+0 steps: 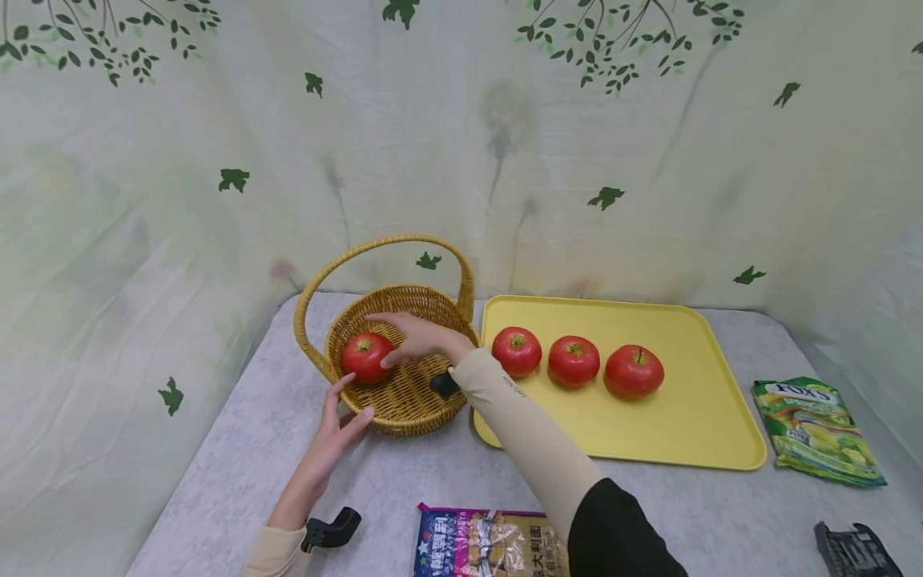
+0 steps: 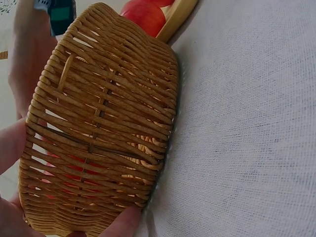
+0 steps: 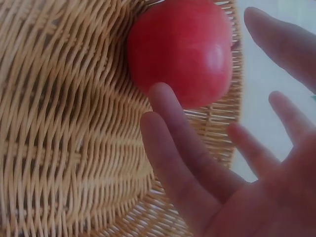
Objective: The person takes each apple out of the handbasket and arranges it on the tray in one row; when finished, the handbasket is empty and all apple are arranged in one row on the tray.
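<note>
A red apple (image 1: 367, 357) lies inside a round wicker basket (image 1: 411, 421) with a tall arched handle, against its left side. My right hand (image 1: 418, 338) reaches into the basket over the apple, fingers spread and thumb apart. In the right wrist view two fingertips (image 3: 162, 94) overlap the apple's lower edge, and nothing is gripped. My left hand (image 1: 335, 441) holds the basket's near left side, with thumb and a finger at the rim. Another finger (image 2: 126, 222) lies low on the outer weave in the left wrist view.
Right of the basket, a yellow tray (image 1: 692, 425) bears three red apples (image 1: 573, 361) in a row. A green candy bag (image 1: 820, 431) lies beyond it. At the front are a pasta packet (image 1: 483, 541), partly under the right arm, and a black object (image 1: 856, 551). A printed curtain hangs behind.
</note>
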Demonstrator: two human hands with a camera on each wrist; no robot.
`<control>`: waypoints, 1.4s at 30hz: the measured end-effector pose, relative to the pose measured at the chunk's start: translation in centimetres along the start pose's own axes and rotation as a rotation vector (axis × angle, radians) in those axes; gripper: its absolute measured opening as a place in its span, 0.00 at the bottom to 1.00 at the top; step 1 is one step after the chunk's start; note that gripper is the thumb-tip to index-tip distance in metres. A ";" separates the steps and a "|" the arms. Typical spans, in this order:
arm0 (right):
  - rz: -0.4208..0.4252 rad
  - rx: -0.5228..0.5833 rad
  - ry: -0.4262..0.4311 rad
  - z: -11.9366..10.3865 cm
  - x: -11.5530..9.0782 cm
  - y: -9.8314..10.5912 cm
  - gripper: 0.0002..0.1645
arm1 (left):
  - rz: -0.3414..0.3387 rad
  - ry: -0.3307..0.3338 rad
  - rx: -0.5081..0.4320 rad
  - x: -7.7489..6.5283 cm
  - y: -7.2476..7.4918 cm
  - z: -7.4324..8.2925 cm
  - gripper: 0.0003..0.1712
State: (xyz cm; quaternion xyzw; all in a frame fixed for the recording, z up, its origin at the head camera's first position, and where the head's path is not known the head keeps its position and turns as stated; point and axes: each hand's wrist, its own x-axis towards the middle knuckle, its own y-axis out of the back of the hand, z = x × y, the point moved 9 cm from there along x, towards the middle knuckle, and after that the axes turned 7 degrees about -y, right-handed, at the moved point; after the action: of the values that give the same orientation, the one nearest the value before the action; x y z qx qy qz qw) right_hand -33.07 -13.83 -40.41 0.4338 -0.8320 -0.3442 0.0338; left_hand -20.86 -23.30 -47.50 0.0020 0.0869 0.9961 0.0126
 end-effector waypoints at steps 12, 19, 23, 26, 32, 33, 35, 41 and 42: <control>0.060 -0.103 -0.142 0.4 2.1 -2.1 0.48 | -0.012 -0.005 0.011 -0.1 -0.1 0.3 0.37; 0.099 -0.093 -0.191 0.7 2.2 -2.5 0.48 | -0.015 -0.011 0.007 0.1 -0.2 0.4 0.37; 0.139 -0.099 -0.225 1.0 1.9 -2.2 0.47 | -0.016 -0.010 -0.004 0.2 -0.2 0.2 0.37; 0.184 -0.109 -0.231 0.9 1.5 -1.7 0.45 | -0.016 -0.013 -0.009 0.2 -0.2 0.1 0.37; 0.253 -0.052 -0.160 0.7 0.4 0.6 0.43 | -0.021 -0.018 0.001 0.2 -0.2 0.2 0.37; 0.254 -0.026 -0.136 0.7 0.2 1.0 0.44 | -0.021 -0.015 0.003 0.2 -0.2 0.1 0.37; 0.257 0.033 -0.096 0.6 -0.4 1.8 0.43 | -0.021 -0.013 0.005 0.1 -0.1 0.1 0.37; 0.219 0.182 0.003 0.4 -2.9 3.4 0.43 | -0.017 -0.019 -0.001 0.0 -0.1 0.0 0.39; 0.210 0.195 0.010 0.5 -3.5 3.6 0.43 | -0.015 -0.020 -0.001 0.0 -0.1 0.0 0.39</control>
State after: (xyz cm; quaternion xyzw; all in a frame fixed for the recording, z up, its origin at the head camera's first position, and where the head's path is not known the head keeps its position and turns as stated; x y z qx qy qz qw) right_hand -33.60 -9.58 -37.77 0.3476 -0.9021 -0.2538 0.0315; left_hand -20.91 -23.18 -47.50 0.0111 0.0865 0.9960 0.0210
